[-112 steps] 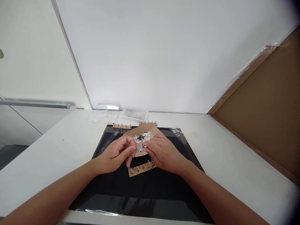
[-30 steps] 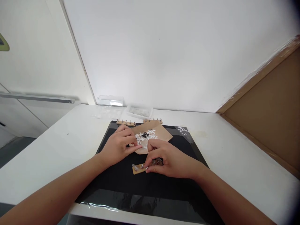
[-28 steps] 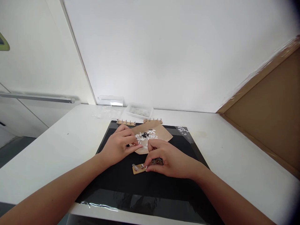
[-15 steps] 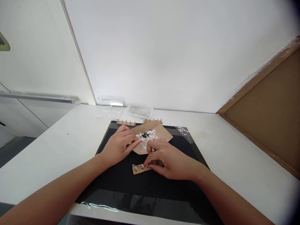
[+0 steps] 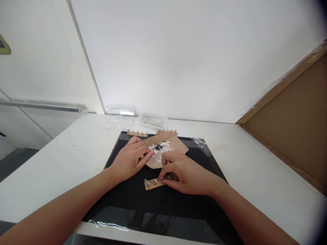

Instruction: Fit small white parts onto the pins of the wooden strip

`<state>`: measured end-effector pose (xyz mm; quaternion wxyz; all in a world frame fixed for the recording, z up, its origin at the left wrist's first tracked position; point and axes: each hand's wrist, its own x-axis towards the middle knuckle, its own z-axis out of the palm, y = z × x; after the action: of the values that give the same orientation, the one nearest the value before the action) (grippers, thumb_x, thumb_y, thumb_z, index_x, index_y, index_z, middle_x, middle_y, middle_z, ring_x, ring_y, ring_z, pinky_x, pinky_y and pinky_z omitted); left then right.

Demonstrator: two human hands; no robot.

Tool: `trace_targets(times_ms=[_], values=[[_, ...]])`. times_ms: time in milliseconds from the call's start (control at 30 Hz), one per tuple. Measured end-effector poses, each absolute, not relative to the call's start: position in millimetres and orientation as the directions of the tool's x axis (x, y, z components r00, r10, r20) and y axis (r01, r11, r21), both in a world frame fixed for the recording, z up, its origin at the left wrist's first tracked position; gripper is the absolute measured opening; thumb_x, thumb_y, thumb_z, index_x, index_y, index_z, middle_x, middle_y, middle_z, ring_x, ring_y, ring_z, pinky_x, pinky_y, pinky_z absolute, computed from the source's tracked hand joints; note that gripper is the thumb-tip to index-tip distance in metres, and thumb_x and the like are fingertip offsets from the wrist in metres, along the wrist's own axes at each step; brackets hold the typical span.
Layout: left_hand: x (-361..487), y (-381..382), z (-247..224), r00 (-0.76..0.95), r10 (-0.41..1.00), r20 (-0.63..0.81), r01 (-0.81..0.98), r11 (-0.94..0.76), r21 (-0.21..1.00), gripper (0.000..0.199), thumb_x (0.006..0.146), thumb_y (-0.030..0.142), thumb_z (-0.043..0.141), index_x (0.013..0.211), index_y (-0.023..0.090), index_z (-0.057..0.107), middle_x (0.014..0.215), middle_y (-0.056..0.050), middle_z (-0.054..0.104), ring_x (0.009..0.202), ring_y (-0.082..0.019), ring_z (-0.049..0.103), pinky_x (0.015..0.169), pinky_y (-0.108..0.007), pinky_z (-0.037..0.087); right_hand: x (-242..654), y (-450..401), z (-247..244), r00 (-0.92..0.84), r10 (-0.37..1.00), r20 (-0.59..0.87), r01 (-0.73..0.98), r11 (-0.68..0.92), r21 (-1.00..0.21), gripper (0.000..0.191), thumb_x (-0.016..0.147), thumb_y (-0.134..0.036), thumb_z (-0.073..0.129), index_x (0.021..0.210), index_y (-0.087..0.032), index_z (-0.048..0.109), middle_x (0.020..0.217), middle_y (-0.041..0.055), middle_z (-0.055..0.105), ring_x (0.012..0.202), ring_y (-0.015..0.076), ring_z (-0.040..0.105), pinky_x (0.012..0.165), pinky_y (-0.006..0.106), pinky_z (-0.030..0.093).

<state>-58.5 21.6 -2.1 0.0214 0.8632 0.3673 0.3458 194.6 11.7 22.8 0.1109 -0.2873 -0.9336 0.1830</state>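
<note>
A narrow tan strip (image 5: 151,184) with small metal fittings lies on the black mat, its right part hidden by my right hand (image 5: 176,173). The thumb and forefinger of that hand pinch a tiny white piece (image 5: 161,179) at one of the fittings. Another white piece stands at the fitting to its left, and a translucent tab sits at the strip's left end. My left hand (image 5: 134,154) rests at the left side of a brown paper sheet (image 5: 177,143), its thumb and fingertips closed together; what they hold, if anything, is hidden. Loose white bits (image 5: 166,147) and dark bits lie on the paper.
Two similar strips with upright metal pins, a left one (image 5: 138,134) and a right one (image 5: 167,132), lie at the mat's back edge. Behind them are a clear tray (image 5: 152,121) and plastic bags (image 5: 116,121). White squares (image 5: 198,141) lie at the mat's back right corner (image 5: 205,149).
My right fingertips have shifted slightly to the right along the strip, showing more of its left part. My left hand stays almost where it was.
</note>
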Motion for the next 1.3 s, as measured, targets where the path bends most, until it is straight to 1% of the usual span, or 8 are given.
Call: trace_targets(times_ms=[233,433,667,800,867,1000,1200,1300], values=[[-59,21,-3,0.505,0.648,0.570,0.615,-0.734,0.289,0.026,0.106,0.028,0.057,0.084,0.017,0.065,0.084,-0.004,0.071,0.087,-0.021,0.054,0.086,-0.037,0.048,198,11,29,-0.797,0.599,0.078,0.522,0.748,-0.409,0.013,0.085,-0.025,0.082,0.098,-0.026,0.081,0.100,0.0037,0.065,0.093,0.0201,0.062,0.087,0.038,0.042],[-58,20,-3,0.505,0.657,0.559,0.619,-0.728,0.296,0.027,0.107,0.029,0.056,0.084,0.017,0.064,0.083,-0.004,0.070,0.088,-0.021,0.054,0.085,-0.038,0.049,206,13,32,-0.780,0.623,0.064,0.538,0.718,-0.441,0.009,0.086,-0.022,0.079,0.092,-0.029,0.080,0.098,0.0013,0.066,0.095,0.0198,0.061,0.087,0.036,0.041],[-56,19,-3,0.495,0.675,0.547,0.609,-0.719,0.335,0.027,0.110,0.026,0.048,0.100,0.017,0.071,0.100,-0.008,0.076,0.098,-0.024,0.057,0.091,-0.041,0.052,208,16,34,-0.789,0.612,0.054,0.518,0.710,-0.477,0.011,0.087,-0.020,0.081,0.092,-0.030,0.081,0.097,0.0001,0.067,0.096,0.0183,0.061,0.083,0.032,0.042],[-57,21,-9,0.514,0.649,0.561,0.581,-0.744,0.330,0.028,0.109,0.021,0.049,0.129,0.017,0.069,0.108,-0.008,0.078,0.102,-0.024,0.059,0.095,-0.042,0.053,208,17,35,-0.807,0.587,0.061,0.476,0.708,-0.522,0.005,0.089,-0.025,0.082,0.092,-0.029,0.083,0.096,0.0005,0.067,0.093,0.0166,0.062,0.080,0.030,0.044],[-58,22,-11,0.526,0.627,0.575,0.558,-0.764,0.322,0.032,0.108,0.019,0.051,0.136,0.019,0.066,0.112,-0.008,0.079,0.104,-0.024,0.060,0.096,-0.042,0.055,208,17,36,-0.814,0.577,0.066,0.450,0.698,-0.558,0.002,0.090,-0.028,0.082,0.092,-0.028,0.083,0.094,0.0009,0.067,0.091,0.0162,0.062,0.079,0.029,0.046],[-58,22,-10,0.547,0.573,0.610,0.510,-0.806,0.300,0.028,0.106,0.017,0.056,0.127,0.024,0.073,0.116,-0.006,0.080,0.102,-0.022,0.064,0.096,-0.042,0.056,210,19,40,-0.806,0.579,0.124,0.386,0.672,-0.632,0.008,0.093,-0.032,0.079,0.092,-0.025,0.080,0.092,0.0012,0.069,0.090,0.0168,0.064,0.081,0.030,0.050],[-60,23,-14,0.517,0.611,0.600,0.557,-0.772,0.306,0.016,0.103,0.029,0.066,0.106,0.024,0.080,0.085,-0.005,0.079,0.095,-0.023,0.063,0.085,-0.038,0.057,214,27,36,-0.732,0.623,0.275,0.352,0.692,-0.630,0.010,0.098,-0.029,0.070,0.092,-0.021,0.071,0.088,0.0023,0.073,0.080,0.0158,0.062,0.077,0.030,0.052],[-60,25,-15,0.498,0.638,0.588,0.583,-0.748,0.318,0.015,0.100,0.032,0.069,0.101,0.022,0.080,0.083,-0.005,0.078,0.093,-0.024,0.062,0.084,-0.037,0.055,216,29,32,-0.695,0.646,0.316,0.378,0.702,-0.603,0.005,0.096,-0.027,0.071,0.094,-0.022,0.069,0.092,0.0023,0.073,0.083,0.0154,0.063,0.077,0.030,0.051]])
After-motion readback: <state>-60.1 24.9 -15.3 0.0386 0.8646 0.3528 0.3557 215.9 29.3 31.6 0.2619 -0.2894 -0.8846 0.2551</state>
